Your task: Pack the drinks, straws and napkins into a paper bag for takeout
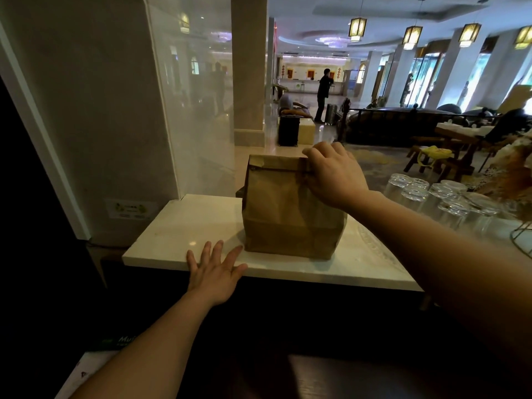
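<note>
The paper bag [290,208] stands on the white counter [178,243], its top folded shut. The right hand [331,174] pinches that fold; the left hand [214,269] lies flat, fingers spread, just beside the bag. Drinks, straws and napkins are out of sight, so packing looks finished.

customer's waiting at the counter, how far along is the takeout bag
Nearly done, by the look of it. The paper bag stands upright on the white counter with its top folded over; its contents are hidden. The right hand grips the folded top, while the left hand rests open on the counter edge. Likely only handing it over remains.
</note>
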Demonstrator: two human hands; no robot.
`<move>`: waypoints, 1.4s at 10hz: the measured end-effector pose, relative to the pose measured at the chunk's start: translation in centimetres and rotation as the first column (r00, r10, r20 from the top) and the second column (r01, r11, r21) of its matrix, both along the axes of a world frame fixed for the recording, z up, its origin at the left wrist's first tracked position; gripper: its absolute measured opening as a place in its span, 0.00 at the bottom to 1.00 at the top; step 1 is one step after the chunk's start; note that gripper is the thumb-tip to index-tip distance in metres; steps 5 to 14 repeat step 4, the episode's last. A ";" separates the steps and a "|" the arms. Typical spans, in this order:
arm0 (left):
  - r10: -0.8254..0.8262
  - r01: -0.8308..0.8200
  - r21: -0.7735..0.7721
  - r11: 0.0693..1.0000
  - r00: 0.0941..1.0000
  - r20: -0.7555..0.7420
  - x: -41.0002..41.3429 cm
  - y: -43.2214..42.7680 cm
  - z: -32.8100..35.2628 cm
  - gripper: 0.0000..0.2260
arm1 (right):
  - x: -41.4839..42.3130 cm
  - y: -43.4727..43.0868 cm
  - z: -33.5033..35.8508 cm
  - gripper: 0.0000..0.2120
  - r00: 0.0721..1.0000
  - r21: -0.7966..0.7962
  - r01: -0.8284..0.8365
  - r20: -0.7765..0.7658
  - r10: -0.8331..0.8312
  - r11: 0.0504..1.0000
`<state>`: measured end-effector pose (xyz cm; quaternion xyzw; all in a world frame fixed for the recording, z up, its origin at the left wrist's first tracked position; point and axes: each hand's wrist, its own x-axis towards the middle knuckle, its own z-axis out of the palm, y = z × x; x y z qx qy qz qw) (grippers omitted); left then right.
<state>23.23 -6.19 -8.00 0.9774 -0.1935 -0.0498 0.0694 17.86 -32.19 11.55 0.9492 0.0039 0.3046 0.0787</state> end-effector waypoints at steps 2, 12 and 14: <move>0.014 -0.017 -0.050 0.999 0.999 -0.052 -0.7 -0.4 3.1 0.30 | -2.8 1.1 -0.9 0.22 0.997 0.105 0.027 -0.072 -0.020 0.994; -0.004 0.101 -0.274 0.956 0.944 0.331 -4.8 -1.4 6.0 0.27 | -5.3 1.7 -1.7 0.27 0.997 0.191 0.025 -0.071 -0.011 0.981; -0.004 0.101 -0.274 0.956 0.944 0.331 -4.8 -1.4 6.0 0.27 | -5.3 1.7 -1.7 0.27 0.997 0.191 0.025 -0.071 -0.011 0.981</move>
